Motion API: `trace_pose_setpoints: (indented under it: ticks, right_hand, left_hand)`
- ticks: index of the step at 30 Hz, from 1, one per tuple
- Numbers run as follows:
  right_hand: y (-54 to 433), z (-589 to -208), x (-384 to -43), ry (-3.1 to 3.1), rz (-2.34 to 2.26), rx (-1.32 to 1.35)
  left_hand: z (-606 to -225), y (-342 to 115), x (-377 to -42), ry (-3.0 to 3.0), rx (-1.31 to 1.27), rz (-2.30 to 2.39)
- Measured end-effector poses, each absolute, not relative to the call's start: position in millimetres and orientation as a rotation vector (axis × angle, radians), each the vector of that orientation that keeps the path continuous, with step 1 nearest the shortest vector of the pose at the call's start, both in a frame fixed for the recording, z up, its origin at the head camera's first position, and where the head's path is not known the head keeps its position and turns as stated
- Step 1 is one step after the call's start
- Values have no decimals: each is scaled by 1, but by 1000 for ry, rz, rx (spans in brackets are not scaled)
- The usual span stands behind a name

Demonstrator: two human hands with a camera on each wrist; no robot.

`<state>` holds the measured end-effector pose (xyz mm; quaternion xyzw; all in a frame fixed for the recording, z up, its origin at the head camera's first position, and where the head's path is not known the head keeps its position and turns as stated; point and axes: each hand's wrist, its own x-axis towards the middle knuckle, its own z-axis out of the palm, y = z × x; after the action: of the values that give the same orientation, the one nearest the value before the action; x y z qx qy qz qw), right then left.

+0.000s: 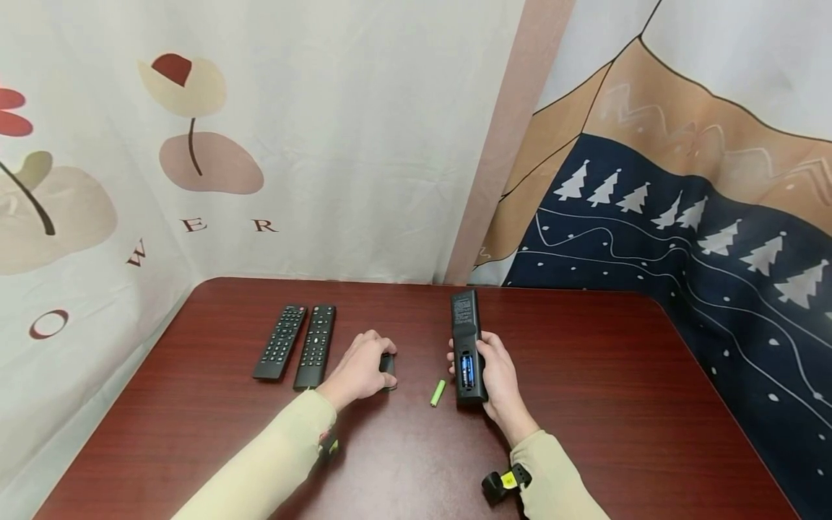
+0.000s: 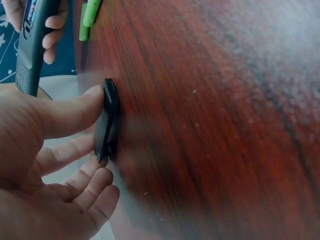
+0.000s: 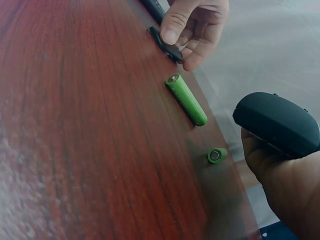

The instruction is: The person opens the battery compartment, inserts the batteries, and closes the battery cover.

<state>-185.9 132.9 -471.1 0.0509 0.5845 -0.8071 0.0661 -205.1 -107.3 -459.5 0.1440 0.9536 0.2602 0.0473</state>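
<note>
My right hand [image 1: 502, 375] grips a black remote control [image 1: 465, 318] back side up above the table. Blue batteries [image 1: 467, 371] show in its uncovered compartment. With thumb and fingers, my left hand [image 1: 360, 367] pinches a small black battery cover [image 1: 388, 370] by its ends at the tabletop; in the left wrist view the cover [image 2: 107, 122] stands on edge, looking slightly bent. Between the hands lies a green battery [image 1: 438, 393]. The right wrist view shows two green batteries, a nearer one [image 3: 216, 155] seen end-on and another [image 3: 186, 100] lying lengthwise.
Two more black remotes lie button side up at the left, the outer one [image 1: 282, 342] beside the inner one [image 1: 316, 347], close to my left hand. The reddish-brown table [image 1: 598, 347] ends at printed curtains [image 1: 364, 144] behind it.
</note>
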Motion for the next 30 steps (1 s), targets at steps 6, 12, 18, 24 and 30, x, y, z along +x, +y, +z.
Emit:
trace_pose_setpoints:
  ticks: [6,12,18,24,30]
  right_hand:
    - [132,-471,-185,1762,-2433,148]
    - [131,-471,-185,1746,-2442,153]
    - [129,-471,-185,1728,-2451,155]
    - [128,-472,-185,1733,-2444,148]
    - [126,-474,-185,1726,-2441,144]
  left_hand:
    - [-461,-109,-206,2903,449,819]
    - [-462,-108,-206,2903,468,882]
    - [-463,-107,-207,2898,522,994]
    - [-464,-108,-208,2879,599,1087]
    - [-464,-109,-210,2891,624,1132]
